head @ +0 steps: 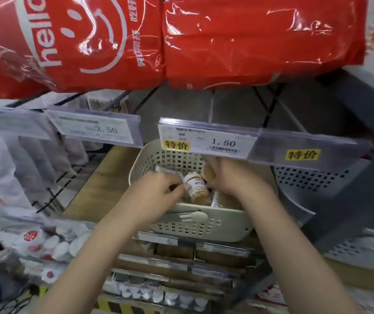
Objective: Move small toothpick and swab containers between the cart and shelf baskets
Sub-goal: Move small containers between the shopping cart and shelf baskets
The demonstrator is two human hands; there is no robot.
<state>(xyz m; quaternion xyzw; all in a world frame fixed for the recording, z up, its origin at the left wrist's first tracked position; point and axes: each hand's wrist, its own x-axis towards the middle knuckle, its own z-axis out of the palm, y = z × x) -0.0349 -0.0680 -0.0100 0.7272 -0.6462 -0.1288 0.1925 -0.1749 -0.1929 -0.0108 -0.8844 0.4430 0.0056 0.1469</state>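
Both hands are down inside the cream basket [190, 225] on the shelf. The left hand [156, 191] pinches a small bottle [196, 188] near the basket's middle; the right hand [224, 175] curls round a second one (mostly hidden) toward the back wall. This looks like setting down or lifting out. Next they must clear the price rail [206, 139] overhead.
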